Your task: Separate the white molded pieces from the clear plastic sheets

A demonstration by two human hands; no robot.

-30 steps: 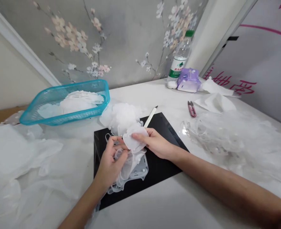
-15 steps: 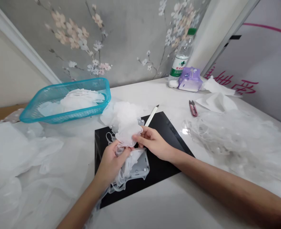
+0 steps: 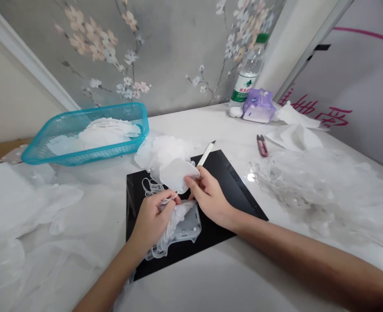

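Observation:
Between the thumb and fingers of my right hand is a thin white rounded sheet piece. My left hand pinches translucent edge strips, which hang beneath its fingers. Both hands are close together over a black mat. Below them lies a frosted, translucent rounded-square piece with small knobs, partly covered by strips. A heap of white pieces rests just beyond the held sheet. Loops of cut strip lie on the mat's left part.
A blue plastic basket with white pieces stands back left. A pen-like cutter lies behind the mat, pink-handled snips farther right. At the back are a water bottle and purple tissue pack. Translucent scraps cover the right side.
The white sheet in my right hand has turned and come slightly away from my left hand. My left hand still pinches strips, its fingers a little more closed.

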